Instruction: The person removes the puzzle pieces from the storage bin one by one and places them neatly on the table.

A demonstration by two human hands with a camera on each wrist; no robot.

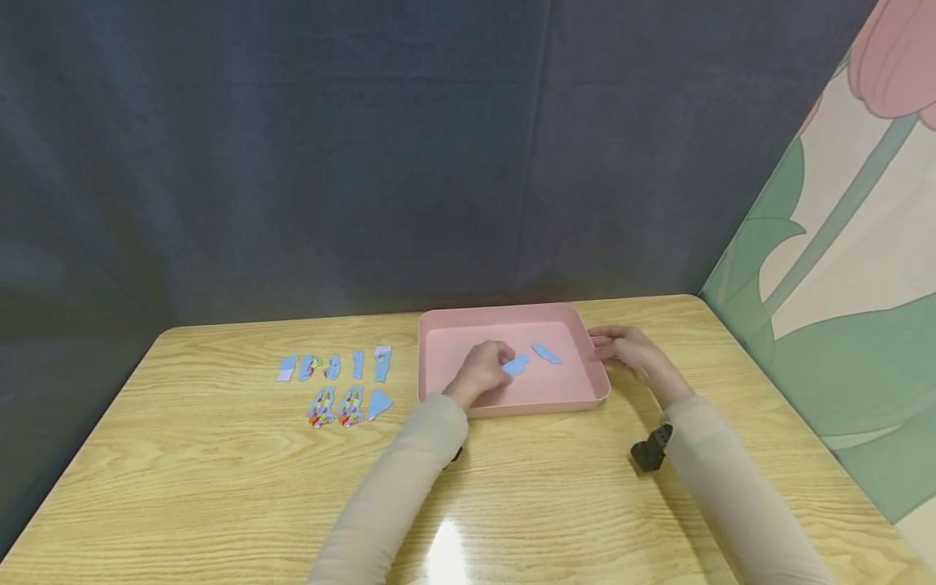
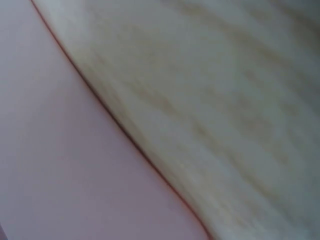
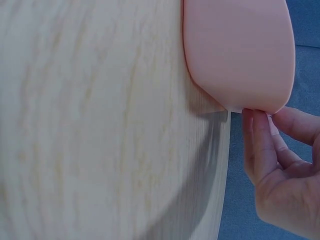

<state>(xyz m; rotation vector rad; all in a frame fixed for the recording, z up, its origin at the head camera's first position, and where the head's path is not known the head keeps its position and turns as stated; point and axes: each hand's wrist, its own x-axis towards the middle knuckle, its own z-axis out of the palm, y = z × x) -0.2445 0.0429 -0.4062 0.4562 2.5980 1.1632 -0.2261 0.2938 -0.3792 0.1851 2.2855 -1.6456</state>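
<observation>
In the head view, my left hand (image 1: 483, 370) reaches over the near wall of a pink tray (image 1: 497, 318). Its curled fingers pinch the left end of a flat light blue piece (image 1: 516, 366). To the right of it, a second flat blue piece (image 1: 546, 353) lies on the tray floor. My right hand (image 1: 630, 353) is at the tray's right end. The right wrist view shows its thumb and fingers (image 3: 264, 145) gripping the edge of the tray (image 3: 240, 55). In the left wrist view only the tray's wall (image 2: 85, 165) shows; the hand is out of sight.
Left of the tray, several flat pieces lie in two rows on the wooden table (image 1: 219, 471), among them a blue triangular piece (image 1: 379, 403) and a multicoloured piece (image 1: 351, 405). A dark curtain (image 1: 351, 162) hangs behind. A flower-patterned wall (image 1: 863, 325) stands at the right.
</observation>
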